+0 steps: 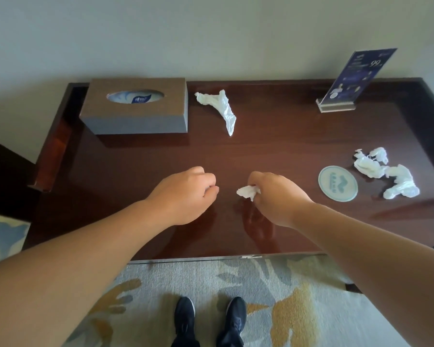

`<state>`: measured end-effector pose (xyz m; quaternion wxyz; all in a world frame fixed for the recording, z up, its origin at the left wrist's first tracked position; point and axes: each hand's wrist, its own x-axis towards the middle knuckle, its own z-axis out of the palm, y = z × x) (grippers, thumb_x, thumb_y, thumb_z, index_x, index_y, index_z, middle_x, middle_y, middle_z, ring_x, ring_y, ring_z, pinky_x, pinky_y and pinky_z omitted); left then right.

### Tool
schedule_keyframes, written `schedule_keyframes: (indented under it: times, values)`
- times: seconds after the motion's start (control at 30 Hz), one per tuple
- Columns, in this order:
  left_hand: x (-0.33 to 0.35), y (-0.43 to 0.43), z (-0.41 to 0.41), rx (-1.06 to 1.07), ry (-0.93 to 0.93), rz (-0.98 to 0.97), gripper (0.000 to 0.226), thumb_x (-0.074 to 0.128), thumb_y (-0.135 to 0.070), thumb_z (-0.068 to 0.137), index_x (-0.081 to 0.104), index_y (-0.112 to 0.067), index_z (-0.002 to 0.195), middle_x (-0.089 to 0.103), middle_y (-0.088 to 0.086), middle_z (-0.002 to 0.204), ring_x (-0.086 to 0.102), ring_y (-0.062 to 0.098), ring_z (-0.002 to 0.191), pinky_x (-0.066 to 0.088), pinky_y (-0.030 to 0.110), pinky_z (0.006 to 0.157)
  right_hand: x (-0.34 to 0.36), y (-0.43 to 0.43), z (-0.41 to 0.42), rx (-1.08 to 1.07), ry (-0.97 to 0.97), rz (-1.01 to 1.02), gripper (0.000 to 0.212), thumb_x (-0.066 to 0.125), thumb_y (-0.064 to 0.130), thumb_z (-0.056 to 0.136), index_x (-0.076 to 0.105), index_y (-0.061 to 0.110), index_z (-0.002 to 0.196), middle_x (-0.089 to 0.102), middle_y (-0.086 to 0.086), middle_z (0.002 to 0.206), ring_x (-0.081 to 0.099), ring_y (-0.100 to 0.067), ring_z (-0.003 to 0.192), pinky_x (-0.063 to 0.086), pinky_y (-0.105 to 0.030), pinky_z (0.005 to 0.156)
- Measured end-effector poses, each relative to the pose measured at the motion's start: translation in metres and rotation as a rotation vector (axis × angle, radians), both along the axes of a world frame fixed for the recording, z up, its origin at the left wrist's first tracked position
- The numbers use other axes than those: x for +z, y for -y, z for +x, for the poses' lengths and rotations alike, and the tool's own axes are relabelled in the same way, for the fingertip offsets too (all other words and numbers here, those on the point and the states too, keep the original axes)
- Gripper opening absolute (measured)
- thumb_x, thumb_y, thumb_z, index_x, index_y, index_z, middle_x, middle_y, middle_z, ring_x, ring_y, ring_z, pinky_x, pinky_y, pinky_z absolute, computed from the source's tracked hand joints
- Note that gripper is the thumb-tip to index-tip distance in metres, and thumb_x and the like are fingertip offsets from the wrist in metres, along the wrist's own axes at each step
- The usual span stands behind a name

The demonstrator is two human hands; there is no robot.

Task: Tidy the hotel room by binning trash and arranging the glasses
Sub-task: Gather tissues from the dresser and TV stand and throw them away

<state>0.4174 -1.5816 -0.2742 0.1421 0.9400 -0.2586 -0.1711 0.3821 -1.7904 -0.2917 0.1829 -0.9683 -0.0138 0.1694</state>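
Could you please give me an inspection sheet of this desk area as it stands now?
Surface: dark glossy desk, raised rim.
Job's things: crumpled tissue beside the tissue box; tissue pile beside the coaster; glasses, bin: nothing seen.
Clutter: round coaster, sign stand.
Hands: right hand pinches a tissue wad; left hand curled, holds nothing visible.
Cables: nothing seen.
Surroundings: pale wall, patterned carpet, black shoes.

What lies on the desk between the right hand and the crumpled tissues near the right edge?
The head view shows one round pale-green coaster lying flat between the right hand and the crumpled tissues.
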Motion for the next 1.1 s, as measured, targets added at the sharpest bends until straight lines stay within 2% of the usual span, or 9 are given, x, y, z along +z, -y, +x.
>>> schedule_keyframes:
  times: [0.07, 0.17, 0.27, 0.37, 0.47, 0.57, 0.67, 0.77, 1.1]
  values:
    - [0.008, 0.004, 0.002, 0.005, 0.02, -0.017, 0.032, 0.034, -0.034, 0.099, 0.047, -0.02, 0.074, 0.045, -0.005, 0.082, 0.051, 0.017, 0.069, 0.04, 0.033, 0.058, 0.014, 0.003, 0.004, 0.007, 0.018, 0.006, 0.019, 0.041, 0.012, 0.092, 0.053, 0.021, 0.105, 0.06, -0.001, 0.092, 0.056, -0.024, 0.079, 0.044, -0.033, 0.062]
    - [0.023, 0.007, 0.006, 0.01, 0.047, -0.032, 0.022, 0.033, -0.023, 0.098, 0.054, -0.021, 0.092, 0.05, -0.006, 0.092, 0.055, 0.019, 0.078, 0.049, 0.039, 0.07, 0.034, 0.007, 0.009, 0.03, 0.061, 0.067, 0.031, 0.04, 0.011, 0.093, 0.06, 0.031, 0.106, 0.057, 0.004, 0.102, 0.059, -0.021, 0.088, 0.049, -0.032, 0.075]
    - [0.04, 0.01, 0.009, 0.017, 0.087, -0.06, 0.02, 0.035, -0.016, 0.098, 0.052, -0.022, 0.108, 0.053, -0.006, 0.102, 0.057, 0.019, 0.082, 0.05, 0.041, 0.075, 0.056, 0.011, 0.013, 0.022, 0.096, 0.109, 0.026, 0.039, 0.014, 0.095, 0.06, 0.028, 0.092, 0.049, 0.005, 0.096, 0.056, -0.018, 0.08, 0.041, -0.023, 0.062]
    - [0.059, 0.015, 0.011, 0.028, 0.152, -0.089, 0.02, 0.038, -0.014, 0.098, 0.048, -0.022, 0.114, 0.056, -0.005, 0.107, 0.06, 0.021, 0.084, 0.051, 0.042, 0.074, 0.08, 0.014, 0.016, -0.008, 0.126, 0.15, 0.015, 0.042, 0.029, 0.093, 0.056, 0.027, 0.088, 0.046, 0.005, 0.093, 0.054, -0.018, 0.079, 0.04, -0.027, 0.065]
    - [0.078, 0.023, 0.014, 0.049, 0.202, -0.067, 0.018, 0.039, -0.016, 0.098, 0.05, -0.02, 0.111, 0.055, -0.005, 0.109, 0.058, 0.018, 0.084, 0.049, 0.036, 0.071, 0.1, 0.019, 0.018, 0.006, 0.132, 0.099, 0.026, 0.045, 0.044, 0.094, 0.059, 0.023, 0.091, 0.045, 0.005, 0.095, 0.053, -0.012, 0.076, 0.038, -0.023, 0.06]
    - [0.094, 0.029, 0.016, 0.067, 0.224, -0.029, 0.015, 0.04, -0.019, 0.097, 0.052, -0.021, 0.105, 0.049, -0.007, 0.106, 0.054, 0.016, 0.077, 0.04, 0.029, 0.064, 0.114, 0.025, 0.021, 0.026, 0.228, 0.06, 0.023, 0.045, 0.032, 0.096, 0.062, 0.018, 0.089, 0.047, 0.002, 0.1, 0.056, -0.017, 0.076, 0.041, -0.024, 0.061]
    - [0.105, 0.034, 0.019, 0.087, 0.272, -0.029, 0.013, 0.042, -0.018, 0.095, 0.053, -0.022, 0.103, 0.047, -0.008, 0.105, 0.051, 0.018, 0.075, 0.037, 0.03, 0.064, 0.126, 0.031, 0.023, 0.039, 0.282, 0.075, 0.02, 0.044, 0.02, 0.095, 0.064, 0.017, 0.09, 0.049, 0.002, 0.105, 0.058, -0.02, 0.081, 0.049, -0.03, 0.072]
    - [0.111, 0.035, 0.023, 0.09, 0.297, -0.029, 0.018, 0.042, -0.012, 0.094, 0.055, -0.02, 0.103, 0.05, -0.006, 0.107, 0.052, 0.021, 0.079, 0.038, 0.031, 0.066, 0.134, 0.034, 0.025, 0.046, 0.301, 0.115, 0.021, 0.044, 0.014, 0.092, 0.064, 0.018, 0.092, 0.05, 0.003, 0.105, 0.057, -0.02, 0.085, 0.047, -0.031, 0.075]
    - [0.109, 0.039, 0.061, 0.072, 0.252, -0.026, 0.029, 0.042, -0.013, 0.093, 0.052, -0.024, 0.119, 0.051, -0.004, 0.119, 0.056, 0.025, 0.095, 0.046, 0.036, 0.076, 0.13, 0.038, 0.051, 0.02, 0.327, 0.122, 0.024, 0.045, 0.014, 0.09, 0.062, 0.024, 0.102, 0.048, 0.009, 0.106, 0.052, -0.016, 0.088, 0.042, -0.029, 0.076]
